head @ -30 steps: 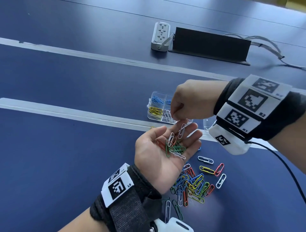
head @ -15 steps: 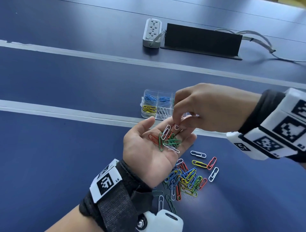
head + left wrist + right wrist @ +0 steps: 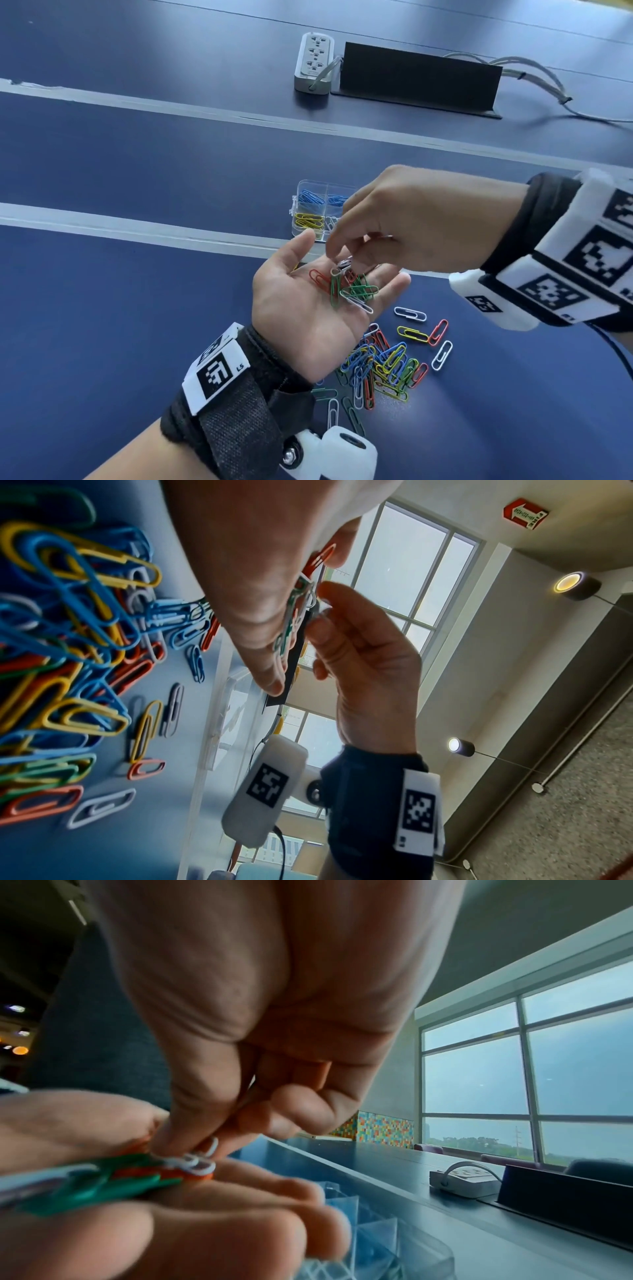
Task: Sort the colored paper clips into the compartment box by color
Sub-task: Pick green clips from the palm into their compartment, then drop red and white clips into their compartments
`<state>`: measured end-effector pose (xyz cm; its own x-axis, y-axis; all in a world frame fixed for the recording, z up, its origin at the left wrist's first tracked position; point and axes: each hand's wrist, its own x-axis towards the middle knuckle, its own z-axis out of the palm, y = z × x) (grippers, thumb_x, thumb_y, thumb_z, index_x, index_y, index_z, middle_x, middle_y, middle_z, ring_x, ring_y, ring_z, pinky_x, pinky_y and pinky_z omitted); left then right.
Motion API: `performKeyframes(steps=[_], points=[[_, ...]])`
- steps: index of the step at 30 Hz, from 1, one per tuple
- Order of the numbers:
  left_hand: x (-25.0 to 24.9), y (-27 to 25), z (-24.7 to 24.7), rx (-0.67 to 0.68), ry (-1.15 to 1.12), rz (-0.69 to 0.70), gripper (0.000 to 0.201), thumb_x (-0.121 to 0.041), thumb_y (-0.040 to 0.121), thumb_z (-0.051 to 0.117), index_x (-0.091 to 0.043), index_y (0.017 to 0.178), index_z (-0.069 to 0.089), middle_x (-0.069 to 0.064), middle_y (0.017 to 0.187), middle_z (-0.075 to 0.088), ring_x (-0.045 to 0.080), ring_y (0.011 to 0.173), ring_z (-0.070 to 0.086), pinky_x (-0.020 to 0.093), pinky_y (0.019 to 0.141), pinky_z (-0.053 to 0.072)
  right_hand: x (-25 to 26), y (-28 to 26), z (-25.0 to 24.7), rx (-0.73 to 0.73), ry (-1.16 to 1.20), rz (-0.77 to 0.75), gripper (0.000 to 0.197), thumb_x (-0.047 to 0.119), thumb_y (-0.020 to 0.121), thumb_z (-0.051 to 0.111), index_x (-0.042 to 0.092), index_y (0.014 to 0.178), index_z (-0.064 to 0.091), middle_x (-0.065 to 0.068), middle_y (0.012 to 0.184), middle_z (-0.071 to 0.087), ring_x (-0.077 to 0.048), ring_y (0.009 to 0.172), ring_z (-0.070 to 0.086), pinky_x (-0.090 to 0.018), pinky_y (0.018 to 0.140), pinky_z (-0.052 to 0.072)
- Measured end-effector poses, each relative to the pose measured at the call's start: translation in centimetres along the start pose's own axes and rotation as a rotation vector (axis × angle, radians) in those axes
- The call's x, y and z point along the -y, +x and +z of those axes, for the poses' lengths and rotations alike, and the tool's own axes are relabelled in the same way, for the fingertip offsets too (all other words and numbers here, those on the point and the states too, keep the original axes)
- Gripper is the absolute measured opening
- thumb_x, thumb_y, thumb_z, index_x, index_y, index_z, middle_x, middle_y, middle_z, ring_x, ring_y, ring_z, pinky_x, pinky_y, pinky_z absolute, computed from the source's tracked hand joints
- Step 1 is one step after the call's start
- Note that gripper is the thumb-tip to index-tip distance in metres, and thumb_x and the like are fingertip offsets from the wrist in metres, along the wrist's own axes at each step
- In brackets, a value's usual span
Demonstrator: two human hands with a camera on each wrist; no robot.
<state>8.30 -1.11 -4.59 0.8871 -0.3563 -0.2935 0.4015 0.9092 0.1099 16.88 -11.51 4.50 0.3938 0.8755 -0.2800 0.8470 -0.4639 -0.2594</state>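
Observation:
My left hand [image 3: 305,305] lies palm up above the table, with several green, red and white paper clips [image 3: 352,291] on the flat palm. My right hand [image 3: 344,262] reaches down onto that palm, and its thumb and forefinger pinch a white clip [image 3: 198,1164] at the top of the little heap. Behind the hands stands the clear compartment box [image 3: 295,219], partly hidden by them, with blue clips [image 3: 310,198], yellow clips [image 3: 308,221] and some white ones in separate cells. A mixed pile of clips [image 3: 383,366] lies on the blue table under my left wrist.
Loose white, yellow and red clips [image 3: 423,330] are scattered right of the pile. A white power strip [image 3: 314,61], a black stand [image 3: 418,78] and cables [image 3: 534,78] sit at the far side. White stripes cross the blue table [image 3: 137,171].
My right hand has come down from over the box onto the left palm and now pinches a white clip there. The left hand has stayed palm up.

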Motion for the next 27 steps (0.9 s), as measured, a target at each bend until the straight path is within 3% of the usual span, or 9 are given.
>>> performKeyframes(steps=[2,4,8,10,13,16,19,22,27], points=[[0.0,-0.1,0.1,0.008,0.000,0.001,0.056,-0.043,0.090,0.034,0.000,0.093,0.069,0.019,0.106,0.066,0.037,0.108,0.060,0.051,0.101,0.039,0.1,0.2,0.3,0.018,-0.025,0.014,0.021,0.024,0.085,0.058,0.034,0.100,0.068,0.011,0.082,0.067,-0.013,0.075,0.057,-0.034,0.071,0.050],[-0.1,-0.2,0.0,0.006,-0.012,0.000,0.056,-0.044,0.090,0.033,0.001,0.098,0.065,0.019,0.107,0.064,0.037,0.112,0.056,0.051,0.102,0.037,0.2,0.3,0.4,-0.005,-0.016,0.005,0.015,0.026,0.084,0.062,0.033,0.094,0.070,0.011,0.084,0.065,-0.009,0.072,0.054,-0.033,0.069,0.049],[-0.2,-0.2,0.0,0.019,-0.047,0.000,0.052,-0.042,0.089,0.034,0.000,0.095,0.064,0.016,0.114,0.058,0.037,0.122,0.048,0.051,0.106,0.033,0.2,0.4,0.4,-0.051,0.005,-0.017,0.010,0.032,0.080,0.064,0.028,0.085,0.072,0.013,0.078,0.056,0.005,0.062,0.043,-0.015,0.059,0.035],[-0.2,-0.1,0.0,0.025,-0.057,0.017,0.052,-0.040,0.089,0.035,0.001,0.093,0.068,0.017,0.115,0.061,0.037,0.121,0.050,0.052,0.107,0.031,0.4,0.3,0.0,-0.084,0.030,-0.006,0.016,0.036,0.075,0.059,0.027,0.081,0.072,0.013,0.072,0.056,0.004,0.059,0.046,-0.008,0.058,0.031],[-0.5,-0.1,0.0,0.005,-0.081,0.069,0.055,-0.037,0.089,0.034,0.005,0.102,0.067,0.022,0.120,0.061,0.037,0.118,0.054,0.051,0.104,0.035,0.9,-0.4,-0.5,-0.114,0.072,0.044,0.015,0.037,0.071,0.060,0.029,0.077,0.072,0.015,0.060,0.058,0.005,0.052,0.049,-0.004,0.055,0.033],[-1.0,-0.1,0.0,-0.046,-0.065,0.114,0.059,-0.036,0.086,0.036,0.005,0.125,0.054,0.023,0.125,0.057,0.035,0.114,0.056,0.043,0.095,0.046,1.7,-1.0,0.2,-0.088,0.172,0.126,0.009,0.033,0.072,0.072,0.030,0.080,0.074,0.025,0.053,0.054,0.013,0.051,0.049,-0.001,0.058,0.035],[-1.2,-0.2,0.5,-0.066,-0.045,0.122,0.059,-0.034,0.085,0.036,0.000,0.130,0.051,0.022,0.121,0.061,0.033,0.101,0.062,0.036,0.074,0.056,2.6,-1.2,1.6,-0.089,0.117,0.233,0.012,0.037,0.074,0.070,0.031,0.084,0.074,0.019,0.061,0.063,0.000,0.061,0.054,-0.012,0.062,0.041],[-1.2,-0.4,0.8,-0.052,-0.105,0.144,0.056,-0.031,0.087,0.033,0.000,0.131,0.050,0.023,0.128,0.057,0.031,0.095,0.062,0.030,0.051,0.053,3.1,-1.2,2.3,-0.117,0.008,0.313,0.019,0.042,0.079,0.063,0.028,0.088,0.071,0.005,0.074,0.067,-0.011,0.064,0.048,-0.025,0.067,0.042],[-0.7,-0.2,0.3,-0.034,-0.071,0.137,0.051,-0.026,0.090,0.030,-0.002,0.128,0.052,0.022,0.124,0.059,0.030,0.091,0.065,0.034,0.064,0.056,3.2,-1.4,2.5,-0.144,0.047,0.337,0.017,0.037,0.081,0.059,0.027,0.084,0.072,0.003,0.072,0.068,-0.011,0.076,0.050,-0.021,0.062,0.039]])
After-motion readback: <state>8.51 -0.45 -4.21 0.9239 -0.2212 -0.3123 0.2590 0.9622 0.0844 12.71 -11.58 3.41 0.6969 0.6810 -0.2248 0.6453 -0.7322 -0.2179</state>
